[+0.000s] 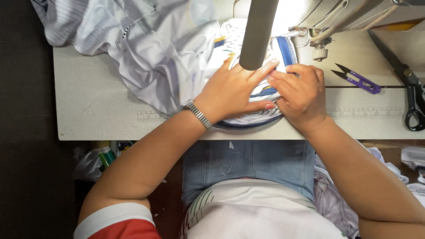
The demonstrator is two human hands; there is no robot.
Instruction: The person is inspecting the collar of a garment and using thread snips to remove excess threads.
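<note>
White fabric (248, 95) with blue banding lies flat under both my hands at the front edge of the sewing table (97, 110), just before the sewing machine (327, 17). My left hand (230, 90) presses on it palm down, fingers spread and extended, gripping nothing, only pinning the cloth. My right hand (301, 95) is curled, its fingertips bunched against the left fingertips and pinching a fold of the blue-edged piece right beside the needle area.

As I judge it, the risk lies in how close my fingertips sit to the presser foot, which a grey cylinder (259, 33) in the foreground hides from me; a push too far could bring a finger under the needle. The loose bulk of pale striped cloth (150, 40) heaped at the back left could also drag the seam off line by its own weight.

The piece itself looks thin and limp, with curved blue trim and fine stripes, its lower edge hanging slightly over the table lip. Purple thread snips (361, 79) and black shears (407, 84) lie well apart at the right.
</note>
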